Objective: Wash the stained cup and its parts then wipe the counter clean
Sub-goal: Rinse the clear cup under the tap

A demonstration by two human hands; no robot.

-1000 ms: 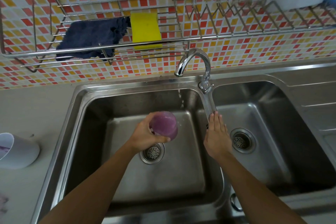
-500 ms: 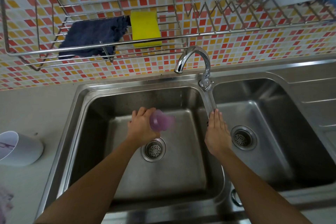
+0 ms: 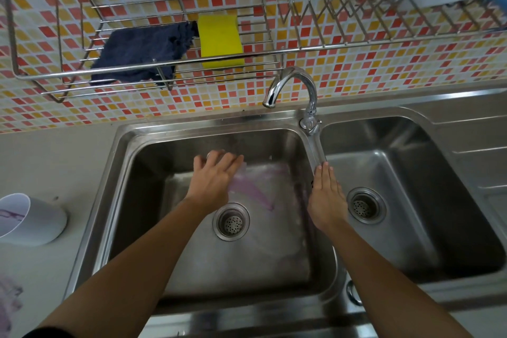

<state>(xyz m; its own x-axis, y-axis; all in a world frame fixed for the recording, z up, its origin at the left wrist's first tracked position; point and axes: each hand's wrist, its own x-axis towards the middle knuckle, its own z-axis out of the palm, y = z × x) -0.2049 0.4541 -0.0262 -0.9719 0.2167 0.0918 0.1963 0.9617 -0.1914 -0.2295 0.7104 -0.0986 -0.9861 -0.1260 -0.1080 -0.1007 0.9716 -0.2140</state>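
Note:
My left hand [image 3: 214, 181] is over the left sink basin [image 3: 153, 145], palm down, wrapped on the purple cup part, which is almost fully hidden. Only a pale edge shows at my fingertips, plus a blurred translucent patch [image 3: 247, 173] to the hand's right. A purple streak of liquid [image 3: 260, 195] runs across the basin floor towards the drain [image 3: 231, 222]. My right hand [image 3: 326, 197] lies flat, fingers together, on the long faucet lever [image 3: 315, 145] over the divider. A white cup [image 3: 33, 219] with purple stains inside lies on its side on the counter at the left.
A purple smear [image 3: 9, 302] marks the counter at the lower left. The wall rack holds a dark blue cloth [image 3: 140, 55] and a yellow sponge [image 3: 220, 41]. The faucet spout [image 3: 290, 82] arches over the left basin. The right basin [image 3: 411, 200] has its own drain.
My left hand has turned over and moved up and left in the basin, tipping the purple part; purple liquid now streaks the floor. The water stream has stopped. My right hand has stayed on the lever.

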